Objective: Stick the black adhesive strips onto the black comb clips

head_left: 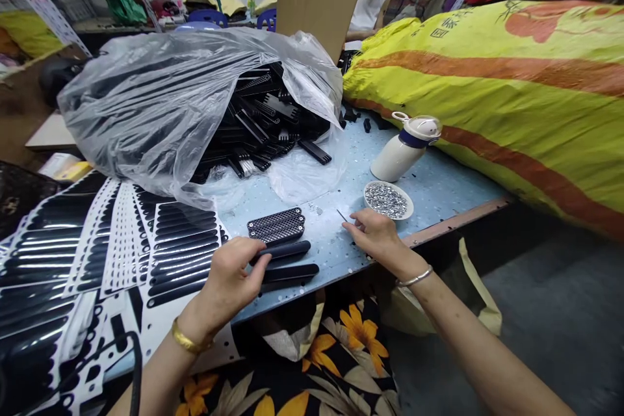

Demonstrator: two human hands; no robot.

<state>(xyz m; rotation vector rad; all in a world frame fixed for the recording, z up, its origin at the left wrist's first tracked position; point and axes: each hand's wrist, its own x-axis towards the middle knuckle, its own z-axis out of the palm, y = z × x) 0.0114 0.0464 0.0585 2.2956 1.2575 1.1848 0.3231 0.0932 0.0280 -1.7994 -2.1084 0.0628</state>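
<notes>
My left hand (236,276) is closed, thumb and fingertips pinching the near end of a long black plastic piece (292,249) with a rounded tip. A second black piece (297,272) like it lies alongside, nearer the table edge. Just beyond them sits a stack of black pieces (276,225) with a mesh-patterned top and small silver dots at its ends. My right hand (373,231) is closed on a thin dark rod (342,215), its tip pointing left over the table. Beside that hand stands a white bowl (410,210) filled with small shiny metal bits.
A clear plastic bag (160,97) spills black comb-like pieces (266,120). Sheets of black strips (182,247) cover the left. A white bottle (397,156) stands behind the bowl, and a large yellow sack (511,78) lies right. A person (366,13) sits beyond.
</notes>
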